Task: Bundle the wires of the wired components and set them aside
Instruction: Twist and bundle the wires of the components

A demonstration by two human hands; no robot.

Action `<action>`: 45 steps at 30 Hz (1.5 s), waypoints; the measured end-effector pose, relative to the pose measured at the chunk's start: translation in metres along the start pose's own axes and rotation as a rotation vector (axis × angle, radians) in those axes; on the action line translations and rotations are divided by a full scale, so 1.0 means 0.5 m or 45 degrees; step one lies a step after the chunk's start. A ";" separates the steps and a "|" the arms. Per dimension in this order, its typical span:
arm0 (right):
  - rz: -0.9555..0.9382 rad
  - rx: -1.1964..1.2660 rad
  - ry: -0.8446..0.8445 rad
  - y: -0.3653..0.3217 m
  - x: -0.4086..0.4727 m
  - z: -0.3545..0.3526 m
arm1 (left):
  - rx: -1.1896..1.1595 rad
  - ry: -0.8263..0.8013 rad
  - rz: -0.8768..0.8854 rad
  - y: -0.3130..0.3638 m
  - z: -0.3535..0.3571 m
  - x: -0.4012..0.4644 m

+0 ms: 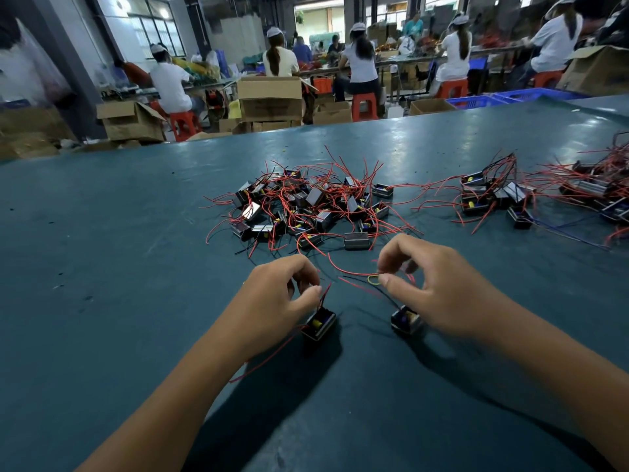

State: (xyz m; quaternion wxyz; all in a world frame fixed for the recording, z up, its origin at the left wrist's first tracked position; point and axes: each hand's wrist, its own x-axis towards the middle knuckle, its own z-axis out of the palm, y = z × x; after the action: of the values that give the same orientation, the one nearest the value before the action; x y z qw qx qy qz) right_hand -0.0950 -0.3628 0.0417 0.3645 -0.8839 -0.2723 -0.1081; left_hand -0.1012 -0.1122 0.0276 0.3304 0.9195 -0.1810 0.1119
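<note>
Two small black wired components lie on the dark green table [102,267] close to me. My left hand [282,294] pinches the red and black wires rising from the left component [319,324], which has a yellow core. My right hand [432,287] pinches a small yellow rubber band [373,279] together with red wires; the right component [405,321] sits just under its thumb side. A loose red wire [343,267] curves between my hands.
A tangled pile of components with red wires [306,206] lies just beyond my hands. A second group [493,195] and a third heap [599,189] lie at the right. Past the far table edge are cardboard boxes [269,97] and seated workers.
</note>
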 end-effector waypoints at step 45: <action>0.332 0.799 -0.147 -0.051 -0.016 0.026 | -1.346 -0.161 -0.467 0.058 0.048 -0.013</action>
State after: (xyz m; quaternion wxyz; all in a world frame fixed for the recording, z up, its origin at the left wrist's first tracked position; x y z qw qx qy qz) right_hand -0.1160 -0.3416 0.0443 0.6132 -0.7608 -0.1972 0.0784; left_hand -0.1169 -0.1469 0.0241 0.7488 0.6502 -0.0692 -0.1086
